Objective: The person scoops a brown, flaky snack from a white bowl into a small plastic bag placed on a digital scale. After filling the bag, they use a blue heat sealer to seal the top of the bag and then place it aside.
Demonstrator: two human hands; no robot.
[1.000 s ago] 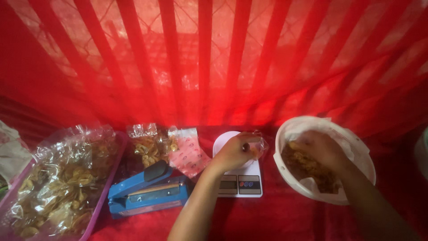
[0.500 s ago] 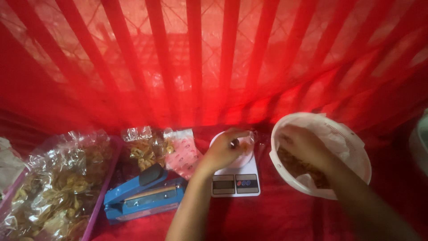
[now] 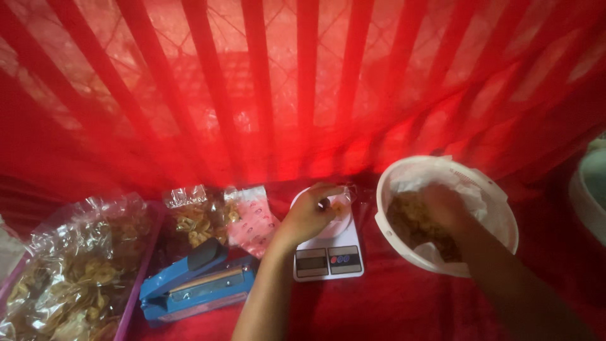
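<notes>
Hands work on either side of a small kitchen scale (image 3: 328, 249) in the head view, over a surface (image 3: 404, 303) draped in red cloth. The left hand (image 3: 310, 213) rests on the scale's round white platform, its fingers (image 3: 325, 194) curled together around the mouth of a small clear bag (image 3: 344, 203) that sits there, seemingly to keep it open and upright while it is weighed. The bag is thin, glossy film with a few pale yellow chips inside. The right hand (image 3: 445, 205) is sunk into a round white bowl (image 3: 499, 218) just beside the scale, lined with crumpled plastic and heaped with brownish chips (image 3: 410, 224); motion blur hides its fingers, so whether they are spread or closed on chips cannot be told. The bowl stands within easy reach of the scale, which suits scooping from one to the other.

Left of the scale lie filled clear packets (image 3: 196, 218) of the same chips and a flat pink printed packet (image 3: 251, 218), crinkled and shiny. In front of them sits a blue hard-plastic heat sealer (image 3: 196, 287) with a long hinged arm. At the far left a purple tray (image 3: 136, 284) holds a big, loose, wrinkled plastic bag of chips (image 3: 69, 271). A sheer red curtain (image 3: 303, 88) with darker vertical stripes fills the background, tinting everything red.
</notes>
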